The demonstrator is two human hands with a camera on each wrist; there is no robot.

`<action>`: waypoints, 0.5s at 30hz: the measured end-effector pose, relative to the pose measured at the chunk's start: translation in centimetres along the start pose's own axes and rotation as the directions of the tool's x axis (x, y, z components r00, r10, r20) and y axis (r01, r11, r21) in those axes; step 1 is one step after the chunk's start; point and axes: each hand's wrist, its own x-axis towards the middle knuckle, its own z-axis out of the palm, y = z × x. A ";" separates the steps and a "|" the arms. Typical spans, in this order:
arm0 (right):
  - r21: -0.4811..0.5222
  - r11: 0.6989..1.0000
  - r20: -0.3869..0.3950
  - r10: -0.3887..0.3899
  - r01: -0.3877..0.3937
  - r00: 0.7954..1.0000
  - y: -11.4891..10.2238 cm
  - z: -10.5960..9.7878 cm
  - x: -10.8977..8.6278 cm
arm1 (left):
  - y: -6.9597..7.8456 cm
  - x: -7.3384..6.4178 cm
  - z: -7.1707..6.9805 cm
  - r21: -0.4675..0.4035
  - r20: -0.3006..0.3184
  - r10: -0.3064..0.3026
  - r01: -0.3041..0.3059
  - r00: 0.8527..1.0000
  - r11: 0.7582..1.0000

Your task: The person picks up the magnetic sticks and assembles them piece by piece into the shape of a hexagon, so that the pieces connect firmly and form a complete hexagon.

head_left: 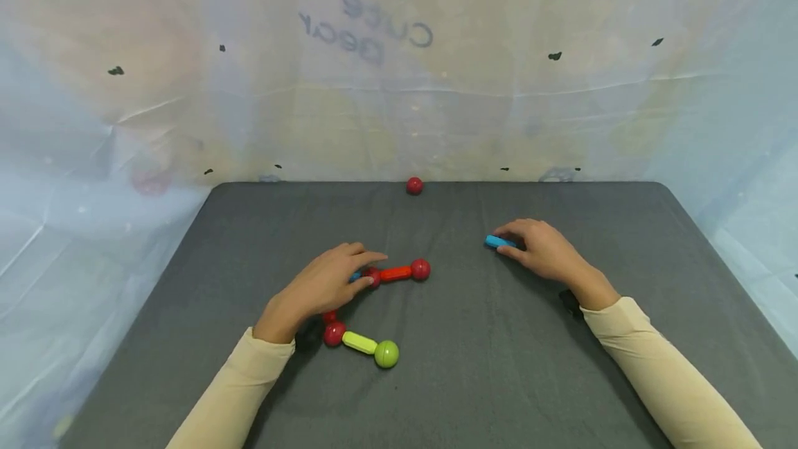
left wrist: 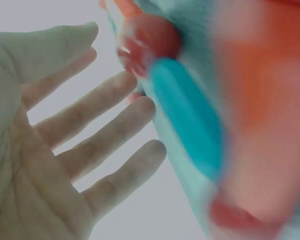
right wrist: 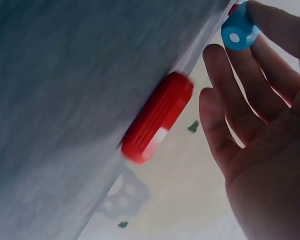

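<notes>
My right hand [head_left: 548, 251] pinches a short blue rod [head_left: 499, 242] between thumb and fingers; its round end with a pale dot faces the right wrist view. Over a bent chain of magnetic balls and rods is my left hand [head_left: 327, 279], its fingers spread and fairly straight in the left wrist view. The chain's upper arm has a red ball [head_left: 420, 269], a red rod [head_left: 395, 274] and a second red ball [head_left: 373, 276] by the left fingertips, then a blue rod [left wrist: 187, 117]. Below, a red ball [head_left: 334, 333] joins a yellow-green rod [head_left: 359, 342] and a green ball [head_left: 386, 354].
A loose red ball [head_left: 414, 186] sits at the far edge of the dark grey table [head_left: 474, 380]. Near the right hand, a red rod [right wrist: 157, 117] lies on the tabletop. Behind the table hangs a pale printed sheet [head_left: 399, 116].
</notes>
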 end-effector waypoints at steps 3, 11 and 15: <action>0.010 1.000 -0.001 -0.015 0.015 1.000 -0.8 0.3 0.3 | 1.1 2.0 -0.7 0.012 0.044 0.059 -0.059 0.997 0.998; 0.046 0.997 0.010 -0.069 0.069 0.998 -3.5 1.7 1.1 | 2.5 5.6 0.1 -0.019 0.136 0.065 -0.063 0.989 0.998; 0.058 0.995 0.017 -0.084 0.083 0.996 -4.9 2.1 1.5 | 2.5 5.8 1.2 0.033 0.159 0.063 -0.069 0.985 0.997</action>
